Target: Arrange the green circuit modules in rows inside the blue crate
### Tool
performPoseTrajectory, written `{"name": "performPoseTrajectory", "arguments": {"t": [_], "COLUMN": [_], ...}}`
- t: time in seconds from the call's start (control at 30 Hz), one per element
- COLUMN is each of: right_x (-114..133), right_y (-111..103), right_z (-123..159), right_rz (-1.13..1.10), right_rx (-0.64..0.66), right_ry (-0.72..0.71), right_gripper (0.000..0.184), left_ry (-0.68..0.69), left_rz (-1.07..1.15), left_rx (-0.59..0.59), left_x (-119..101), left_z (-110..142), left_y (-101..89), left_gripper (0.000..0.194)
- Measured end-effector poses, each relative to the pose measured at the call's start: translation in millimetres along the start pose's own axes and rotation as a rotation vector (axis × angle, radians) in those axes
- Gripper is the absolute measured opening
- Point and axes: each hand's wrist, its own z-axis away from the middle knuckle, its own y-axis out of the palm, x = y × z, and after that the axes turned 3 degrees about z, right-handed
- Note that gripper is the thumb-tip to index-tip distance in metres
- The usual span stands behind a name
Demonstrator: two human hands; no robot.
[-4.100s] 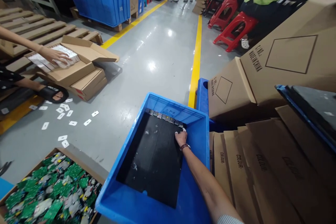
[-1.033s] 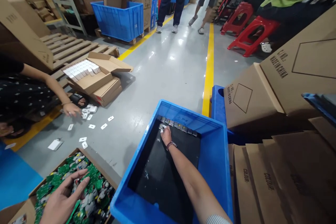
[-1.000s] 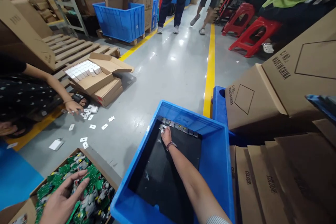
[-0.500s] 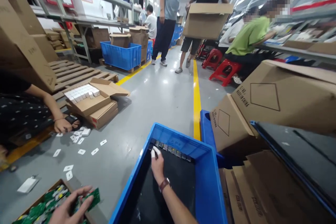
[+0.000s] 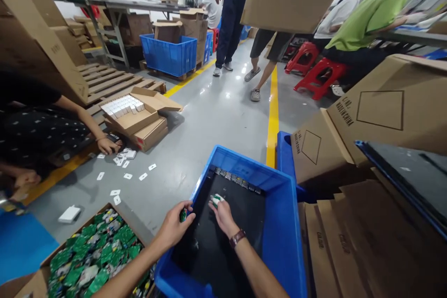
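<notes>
Since the frame half a second earlier, my left hand (image 5: 174, 226) has come off the cardboard box of green circuit boards (image 5: 87, 260) and now sits over the near-left rim of the blue plastic crate (image 5: 279, 223), fingers curled around a small green board (image 5: 183, 215). My right hand (image 5: 223, 214) has drawn back from the row of small parts (image 5: 237, 180) lining the far wall and hovers over the black liner (image 5: 223, 251); its white-capped fingertips pinch a small green-and-white piece (image 5: 216, 199). Both hands are partly closed on their pieces, just apart from each other. Inside the crate the smooth, matte liner lies flat, with open room between the hands and the far row. On the right, corrugated cartons (image 5: 349, 242) press against the crate's wall. Left of it, glossy grey floor (image 5: 209, 116) lies open, with white tags (image 5: 122, 167) scattered near a co-worker's hand (image 5: 108, 145).
</notes>
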Motion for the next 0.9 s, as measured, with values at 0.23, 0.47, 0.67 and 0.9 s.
{"name": "performPoseTrajectory", "arguments": {"t": [0.23, 0.47, 0.67, 0.9], "right_x": [-17.4, -39.3, -35.7, -1.4], "right_y": [-26.0, -26.7, -16.5, 17.2], "right_z": [-97.9, -125.7, -136.1, -58.4], "right_rz": [0.723, 0.995, 0.942, 0.648], "right_rx": [-0.238, -0.251, -0.230, -0.157], "right_ry": [-0.164, -0.322, -0.316, -0.420], "right_gripper": [0.050, 0.047, 0.044, 0.041], "left_ry": [-0.052, -0.119, -0.147, -0.263], "left_rz": [0.013, 0.024, 0.060, 0.230], "left_rx": [0.051, 0.080, 0.073, 0.046], "left_x": [9.6, 6.2, -0.2, 1.6], "left_z": [10.4, 11.2, 10.1, 10.5], "left_y": [-6.8, -5.4, -4.1, -0.9], "left_gripper": [0.038, 0.037, 0.038, 0.056]}}
